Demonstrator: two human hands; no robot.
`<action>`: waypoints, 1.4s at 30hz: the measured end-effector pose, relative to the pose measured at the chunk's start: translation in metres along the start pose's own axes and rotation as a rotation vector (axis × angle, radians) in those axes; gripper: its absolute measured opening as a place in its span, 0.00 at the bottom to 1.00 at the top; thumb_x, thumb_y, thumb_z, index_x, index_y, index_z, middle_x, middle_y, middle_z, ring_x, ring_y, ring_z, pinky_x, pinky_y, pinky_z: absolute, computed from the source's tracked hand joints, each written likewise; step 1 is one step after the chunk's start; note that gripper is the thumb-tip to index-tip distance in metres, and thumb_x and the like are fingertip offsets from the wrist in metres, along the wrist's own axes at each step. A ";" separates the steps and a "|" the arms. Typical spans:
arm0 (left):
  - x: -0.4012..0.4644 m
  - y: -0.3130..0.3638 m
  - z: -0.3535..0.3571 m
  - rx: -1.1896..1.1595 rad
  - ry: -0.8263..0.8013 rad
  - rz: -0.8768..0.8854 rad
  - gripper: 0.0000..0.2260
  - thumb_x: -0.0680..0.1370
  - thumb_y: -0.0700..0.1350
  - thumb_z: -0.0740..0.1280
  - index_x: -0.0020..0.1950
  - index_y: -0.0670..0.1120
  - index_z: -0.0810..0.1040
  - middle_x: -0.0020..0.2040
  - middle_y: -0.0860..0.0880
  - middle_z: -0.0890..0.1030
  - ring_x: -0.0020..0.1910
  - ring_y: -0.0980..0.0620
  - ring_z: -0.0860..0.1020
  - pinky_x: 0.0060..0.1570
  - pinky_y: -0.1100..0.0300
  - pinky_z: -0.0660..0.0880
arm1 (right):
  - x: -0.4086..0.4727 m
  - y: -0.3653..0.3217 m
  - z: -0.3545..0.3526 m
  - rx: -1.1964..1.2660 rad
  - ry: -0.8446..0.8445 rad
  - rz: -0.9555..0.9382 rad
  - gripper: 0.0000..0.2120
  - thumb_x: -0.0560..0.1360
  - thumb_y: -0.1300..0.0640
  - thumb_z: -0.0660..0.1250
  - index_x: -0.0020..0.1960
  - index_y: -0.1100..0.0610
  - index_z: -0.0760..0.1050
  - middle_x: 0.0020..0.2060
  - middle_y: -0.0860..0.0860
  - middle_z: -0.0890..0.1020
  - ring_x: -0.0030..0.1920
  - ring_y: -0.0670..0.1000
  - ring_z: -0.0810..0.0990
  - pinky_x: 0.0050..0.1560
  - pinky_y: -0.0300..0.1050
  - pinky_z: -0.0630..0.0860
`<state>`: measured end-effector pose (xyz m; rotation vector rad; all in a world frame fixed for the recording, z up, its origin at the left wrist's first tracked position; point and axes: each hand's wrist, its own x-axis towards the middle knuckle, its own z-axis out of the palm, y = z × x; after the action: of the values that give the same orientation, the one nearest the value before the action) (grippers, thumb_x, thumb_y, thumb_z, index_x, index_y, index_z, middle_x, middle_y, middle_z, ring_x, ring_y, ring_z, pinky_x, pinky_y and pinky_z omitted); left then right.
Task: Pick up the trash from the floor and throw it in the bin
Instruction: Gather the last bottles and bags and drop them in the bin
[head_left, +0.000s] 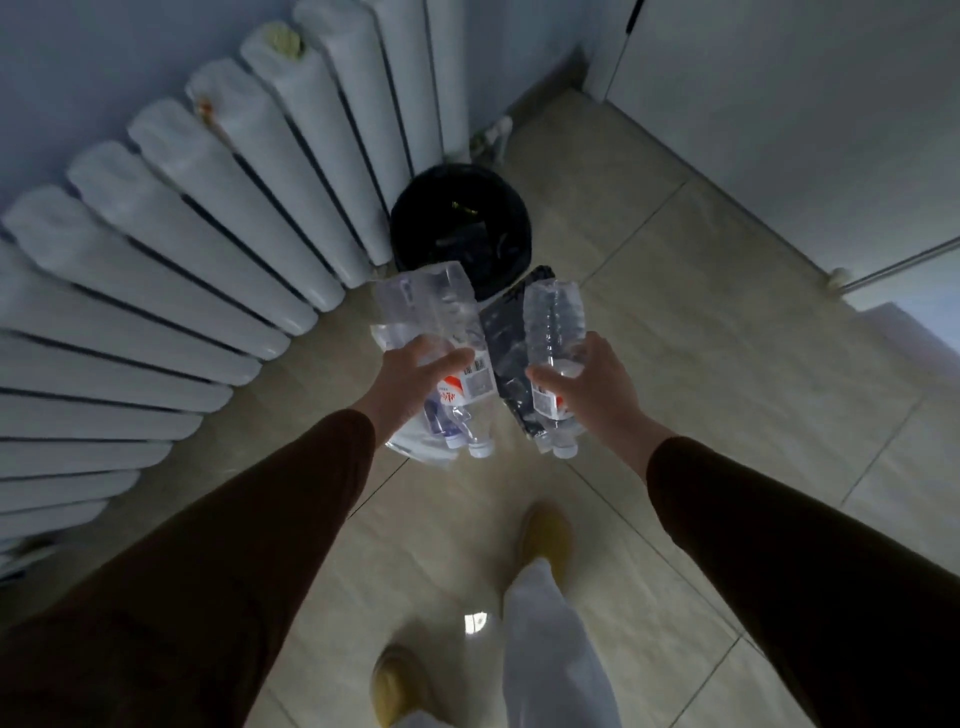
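Note:
My left hand (415, 371) grips a bundle of clear, crushed plastic bottles (431, 312) with red-and-white labels, caps pointing toward me. My right hand (587, 379) holds another clear plastic bottle (553, 322) together with a dark plastic wrapper (506, 338) that hangs between the two hands. Both bundles are held above the floor, just in front of a round bin (415, 208) lined with a black bag, which stands against the radiator. The bin's mouth is open and some dark items lie inside.
A long white radiator (208, 208) runs along the left wall, touching the bin. Beige floor tiles (701, 364) stretch to the right. A white door or cabinet (779, 130) closes the far right. My feet in yellow slippers (545, 535) are below.

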<state>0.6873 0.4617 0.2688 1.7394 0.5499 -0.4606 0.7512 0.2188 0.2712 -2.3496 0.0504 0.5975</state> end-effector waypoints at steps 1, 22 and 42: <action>0.012 0.014 0.000 0.002 0.015 0.018 0.24 0.71 0.64 0.72 0.58 0.48 0.79 0.50 0.50 0.85 0.45 0.54 0.84 0.44 0.60 0.78 | 0.012 -0.003 -0.008 0.003 -0.003 -0.005 0.28 0.61 0.31 0.74 0.52 0.43 0.67 0.47 0.39 0.76 0.48 0.46 0.79 0.46 0.47 0.77; 0.297 0.097 -0.014 0.034 0.375 -0.011 0.35 0.63 0.70 0.74 0.66 0.61 0.69 0.68 0.50 0.61 0.60 0.61 0.69 0.56 0.67 0.71 | 0.259 -0.026 -0.068 -0.046 0.056 -0.005 0.27 0.62 0.31 0.73 0.53 0.42 0.67 0.48 0.40 0.77 0.46 0.37 0.76 0.43 0.39 0.75; 0.253 0.049 -0.018 -0.024 0.421 -0.332 0.18 0.73 0.40 0.73 0.62 0.49 0.76 0.52 0.43 0.79 0.50 0.43 0.81 0.44 0.52 0.79 | 0.298 -0.128 -0.046 -0.085 -0.199 -0.290 0.27 0.64 0.28 0.70 0.53 0.44 0.68 0.49 0.42 0.77 0.46 0.42 0.78 0.40 0.39 0.76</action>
<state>0.9214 0.4996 0.1657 1.7339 1.1520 -0.3130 1.0612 0.3234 0.2523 -2.3078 -0.4065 0.6948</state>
